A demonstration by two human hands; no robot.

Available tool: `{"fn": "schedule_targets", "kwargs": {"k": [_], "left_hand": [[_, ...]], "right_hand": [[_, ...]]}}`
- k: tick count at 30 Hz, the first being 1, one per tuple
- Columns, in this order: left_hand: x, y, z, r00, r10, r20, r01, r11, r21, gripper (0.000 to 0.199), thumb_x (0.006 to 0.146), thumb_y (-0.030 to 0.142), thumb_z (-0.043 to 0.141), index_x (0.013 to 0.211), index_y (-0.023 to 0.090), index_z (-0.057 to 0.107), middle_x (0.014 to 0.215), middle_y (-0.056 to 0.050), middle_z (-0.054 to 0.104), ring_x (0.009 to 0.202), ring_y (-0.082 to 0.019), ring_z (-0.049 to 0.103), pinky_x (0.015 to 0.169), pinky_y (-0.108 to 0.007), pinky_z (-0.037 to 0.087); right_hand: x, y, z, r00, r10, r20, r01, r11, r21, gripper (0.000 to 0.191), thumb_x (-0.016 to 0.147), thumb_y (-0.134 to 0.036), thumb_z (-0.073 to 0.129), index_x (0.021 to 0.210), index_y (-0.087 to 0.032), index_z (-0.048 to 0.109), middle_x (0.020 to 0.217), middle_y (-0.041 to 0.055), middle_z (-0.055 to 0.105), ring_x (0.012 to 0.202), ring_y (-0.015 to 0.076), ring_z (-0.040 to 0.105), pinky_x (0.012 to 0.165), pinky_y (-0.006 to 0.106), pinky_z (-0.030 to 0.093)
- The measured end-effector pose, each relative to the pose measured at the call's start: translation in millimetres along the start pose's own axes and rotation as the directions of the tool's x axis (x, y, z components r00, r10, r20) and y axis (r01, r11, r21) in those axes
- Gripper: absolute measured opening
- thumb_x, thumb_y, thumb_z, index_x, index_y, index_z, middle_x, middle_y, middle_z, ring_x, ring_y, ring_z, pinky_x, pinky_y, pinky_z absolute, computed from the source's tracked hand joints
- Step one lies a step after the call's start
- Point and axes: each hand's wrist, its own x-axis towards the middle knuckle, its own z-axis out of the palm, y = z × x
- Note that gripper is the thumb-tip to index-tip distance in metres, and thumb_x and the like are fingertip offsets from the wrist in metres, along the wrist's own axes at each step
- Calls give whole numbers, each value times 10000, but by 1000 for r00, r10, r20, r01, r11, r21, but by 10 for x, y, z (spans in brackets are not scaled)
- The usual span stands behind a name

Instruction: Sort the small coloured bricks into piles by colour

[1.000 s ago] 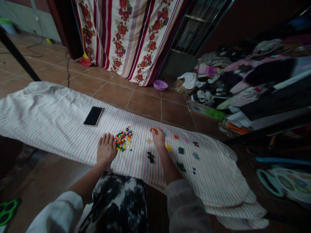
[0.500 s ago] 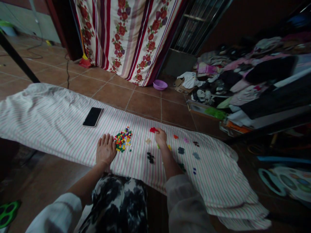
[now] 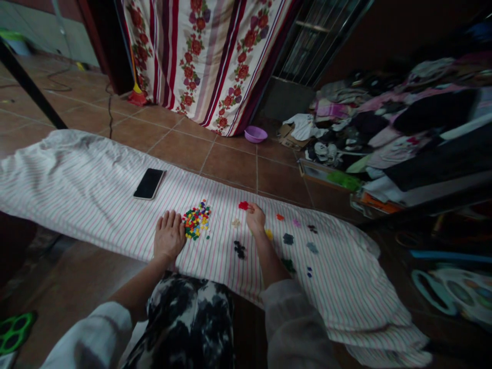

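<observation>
My left hand (image 3: 169, 237) lies flat on the striped cloth (image 3: 96, 174), fingers stretched out. Beside its fingertips is a mixed pile of small coloured pieces (image 3: 196, 221), too small to name. My right hand (image 3: 255, 218) has thumb and fingers pinched together at the edge of a small red pile (image 3: 243, 205); whether a piece is between them is hidden. Sorted groups lie around it: beige pieces (image 3: 236, 223), black pieces (image 3: 239, 249), and yellow pieces (image 3: 269, 234) partly behind my wrist. Farther right are dark grey pieces (image 3: 288, 239), orange pieces (image 3: 280, 217) and pink pieces (image 3: 296, 222).
A phone (image 3: 149, 184) rests on the cloth left of the mixed pile. Light grey pieces (image 3: 312, 248), brown pieces (image 3: 312, 229), dark green pieces (image 3: 288, 265) and two blue pieces (image 3: 309, 272) lie toward the right. Beyond, a purple basin (image 3: 255, 135) stands on the tiled floor.
The whole view has shifted slightly to the right. Both hands keep nearly the same places, the left flat by the mixed pile and the right pinched at the red pile.
</observation>
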Motion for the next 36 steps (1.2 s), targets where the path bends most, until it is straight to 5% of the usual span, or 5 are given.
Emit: {"fn": "schedule_targets", "kwargs": {"k": [8,12,18,24,36], "left_hand": [[3,0,11,1000,-11,0,11,1000,6,530,970,338,304,1284,58,627,1421,-201,556,1383,-362,455,1130,-524,358],[5,0,10,1000,-19,14,19,1000,-5,531,970,336,310,1291,50,622,1428,-204,548,1390,-365,444,1138,-522,348],[8,-2,17,999,-38,22,38,999,-32,518,964,333,326,1291,62,622,1434,-200,543,1400,-356,434,1147,-522,337],[-2,-3,25,1000,-25,3,25,999,-40,524,967,331,318,1294,51,616,1430,-215,542,1400,-363,432,1139,-532,339],[-21,-23,13,998,24,-59,-28,998,-52,516,972,338,315,1248,43,636,1388,-224,577,1385,-366,450,1148,-522,330]], "right_hand": [[-183,-178,-8,981,-180,-72,177,983,-50,354,792,-127,442,981,-165,740,996,108,704,970,227,634,932,361,495],[-396,-383,116,943,-329,51,328,944,30,295,845,-166,465,939,-212,741,975,71,686,904,199,629,893,333,505],[-650,-605,357,821,-489,294,481,870,104,252,884,-148,514,959,-247,733,956,33,674,892,165,636,861,283,500],[-794,-681,509,770,-505,390,528,848,54,269,864,-84,525,991,-230,712,969,39,660,914,167,624,865,282,494],[-844,-770,544,794,-449,411,504,863,-30,172,861,-111,566,953,-225,657,977,41,640,938,172,607,874,284,489]]}}
